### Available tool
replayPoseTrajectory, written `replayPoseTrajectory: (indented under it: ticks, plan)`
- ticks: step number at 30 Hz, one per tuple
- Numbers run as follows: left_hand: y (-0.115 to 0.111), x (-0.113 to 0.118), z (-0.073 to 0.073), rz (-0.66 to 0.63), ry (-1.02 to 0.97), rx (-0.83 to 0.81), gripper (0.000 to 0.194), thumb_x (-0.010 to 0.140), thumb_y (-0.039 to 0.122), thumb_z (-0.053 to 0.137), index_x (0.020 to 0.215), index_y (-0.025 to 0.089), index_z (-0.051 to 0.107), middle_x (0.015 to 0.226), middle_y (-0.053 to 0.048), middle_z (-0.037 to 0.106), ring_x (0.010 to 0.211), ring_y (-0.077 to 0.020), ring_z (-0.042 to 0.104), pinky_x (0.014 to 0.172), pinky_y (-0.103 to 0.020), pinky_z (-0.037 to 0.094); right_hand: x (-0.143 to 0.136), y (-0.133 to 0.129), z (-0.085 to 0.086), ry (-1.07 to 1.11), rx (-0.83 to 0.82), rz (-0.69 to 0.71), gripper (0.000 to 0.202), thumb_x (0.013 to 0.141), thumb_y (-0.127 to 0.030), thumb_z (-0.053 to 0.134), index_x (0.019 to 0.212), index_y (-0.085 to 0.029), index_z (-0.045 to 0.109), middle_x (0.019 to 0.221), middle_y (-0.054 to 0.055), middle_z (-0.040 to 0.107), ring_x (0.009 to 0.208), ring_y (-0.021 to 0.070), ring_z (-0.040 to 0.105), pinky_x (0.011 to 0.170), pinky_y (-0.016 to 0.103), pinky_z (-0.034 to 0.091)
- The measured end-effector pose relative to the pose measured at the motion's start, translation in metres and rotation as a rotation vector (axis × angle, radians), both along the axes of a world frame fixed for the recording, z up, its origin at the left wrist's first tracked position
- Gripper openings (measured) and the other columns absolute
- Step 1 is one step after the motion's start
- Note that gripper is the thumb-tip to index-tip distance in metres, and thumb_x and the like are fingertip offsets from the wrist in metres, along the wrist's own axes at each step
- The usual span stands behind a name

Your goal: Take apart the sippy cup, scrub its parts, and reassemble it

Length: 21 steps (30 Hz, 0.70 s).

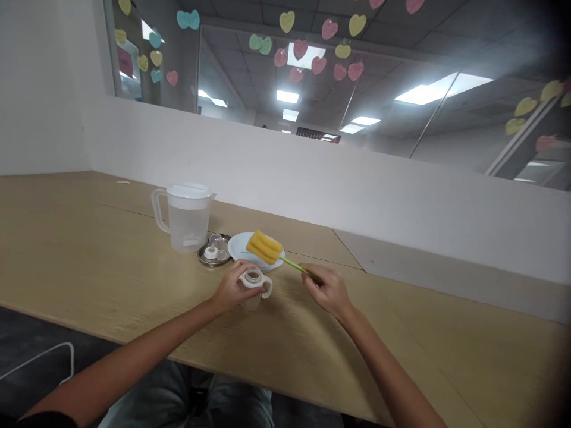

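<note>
My left hand [236, 286] is closed around a small bottle [253, 301] with a white handled collar and an uncapped round mouth facing up. In my right hand [325, 288] is the green handle of a brush with a yellow sponge head [264, 247]. The sponge points left, above a pale blue plate [238, 245] and just beyond the bottle; it does not go into the mouth. Left of the plate, a round metal tray [202, 260] carries a white ring [211, 252] and clear small parts.
A clear lidded pitcher [190, 223] with water stands left of the tray, its handle to the left. A small flat piece [122, 182] lies at the far left of the wooden table [134, 267]. Behind rises a white wall with glass and heart-shaped notes.
</note>
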State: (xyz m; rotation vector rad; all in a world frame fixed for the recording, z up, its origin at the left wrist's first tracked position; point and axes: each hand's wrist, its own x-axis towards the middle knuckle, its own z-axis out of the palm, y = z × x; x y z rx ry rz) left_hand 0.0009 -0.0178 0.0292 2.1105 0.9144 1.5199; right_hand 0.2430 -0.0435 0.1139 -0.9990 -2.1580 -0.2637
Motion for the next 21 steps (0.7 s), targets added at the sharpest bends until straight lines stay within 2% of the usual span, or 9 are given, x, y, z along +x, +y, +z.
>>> replayPoseTrajectory:
  ticks: [4, 6, 8, 11, 14, 16, 19, 21]
  plan:
    - [-0.005, 0.000, -0.002, -0.056, -0.075, -0.185, 0.049, 0.067, 0.042, 0.073, 0.107, 0.018, 0.058, 0.104, -0.008, 0.065, 0.095, -0.0235, 0.061, 0.084, -0.037, 0.049, 0.011, -0.024, 0.007, -0.272, -0.088, 0.034, 0.032, 0.082, -0.019, 0.038, 0.087, -0.018, 0.070, 0.062, 0.003, 0.064, 0.051, 0.0116, 0.053, 0.051, 0.022, 0.032]
    - [-0.005, -0.002, 0.000, -0.052, -0.061, -0.205, 0.058, 0.062, 0.040, 0.076, 0.112, 0.019, 0.056, 0.107, -0.007, 0.066, 0.098, -0.0243, 0.061, 0.084, -0.036, 0.050, 0.013, -0.031, 0.011, -0.336, -0.111, 0.010, 0.032, 0.081, -0.017, 0.039, 0.087, -0.018, 0.070, 0.062, 0.003, 0.063, 0.052, 0.0117, 0.053, 0.051, 0.022, 0.030]
    - [-0.002, -0.007, 0.008, 0.011, 0.018, -0.161, 0.067, 0.058, 0.038, 0.079, 0.118, 0.020, 0.054, 0.107, -0.006, 0.067, 0.098, -0.0252, 0.062, 0.083, -0.035, 0.051, 0.011, -0.035, 0.020, -0.390, -0.119, -0.025, 0.030, 0.079, -0.016, 0.040, 0.084, -0.019, 0.070, 0.060, 0.002, 0.063, 0.051, 0.0119, 0.051, 0.051, 0.023, 0.028]
    - [0.003, -0.019, 0.030, 0.122, 0.215, 0.029, 0.070, 0.061, 0.037, 0.078, 0.125, 0.023, 0.051, 0.108, -0.005, 0.067, 0.094, -0.0245, 0.064, 0.082, -0.035, 0.053, 0.003, -0.039, 0.040, -0.464, -0.114, -0.084, 0.027, 0.079, -0.015, 0.042, 0.077, -0.019, 0.069, 0.057, 0.002, 0.061, 0.049, 0.0123, 0.049, 0.051, 0.025, 0.025]
    - [0.004, -0.023, 0.059, 0.095, 0.421, 0.344, 0.058, 0.074, 0.032, 0.069, 0.127, 0.020, 0.049, 0.116, -0.009, 0.063, 0.103, -0.0242, 0.061, 0.091, -0.036, 0.050, -0.013, -0.041, 0.058, -0.556, -0.132, -0.140, 0.024, 0.079, -0.016, 0.044, 0.067, -0.018, 0.064, 0.055, 0.002, 0.060, 0.047, 0.0121, 0.047, 0.049, 0.026, 0.019]
    - [0.002, -0.019, 0.077, 0.061, 0.525, 0.501, 0.050, 0.081, 0.031, 0.062, 0.127, 0.018, 0.048, 0.119, -0.010, 0.061, 0.108, -0.0240, 0.059, 0.096, -0.038, 0.047, -0.026, -0.040, 0.063, -0.590, -0.129, -0.171, 0.023, 0.080, -0.016, 0.044, 0.067, -0.018, 0.063, 0.055, 0.002, 0.059, 0.046, 0.0119, 0.046, 0.049, 0.027, 0.017]
    - [0.002, -0.010, 0.099, 0.047, 0.636, 0.596, 0.042, 0.087, 0.032, 0.053, 0.126, 0.018, 0.049, 0.119, -0.011, 0.061, 0.110, -0.0227, 0.058, 0.098, -0.039, 0.045, -0.041, -0.038, 0.062, -0.576, -0.099, -0.207, 0.021, 0.082, -0.017, 0.043, 0.077, -0.017, 0.063, 0.062, 0.003, 0.062, 0.047, 0.0123, 0.048, 0.049, 0.028, 0.017]
    - [0.011, -0.011, 0.109, 0.061, 0.705, 0.610, 0.039, 0.087, 0.031, 0.053, 0.124, 0.018, 0.050, 0.118, -0.010, 0.061, 0.110, -0.0222, 0.058, 0.097, -0.038, 0.045, -0.038, -0.039, 0.061, -0.533, -0.095, -0.235, 0.021, 0.083, -0.019, 0.042, 0.079, -0.017, 0.063, 0.063, 0.004, 0.063, 0.048, 0.0130, 0.049, 0.049, 0.028, 0.017]
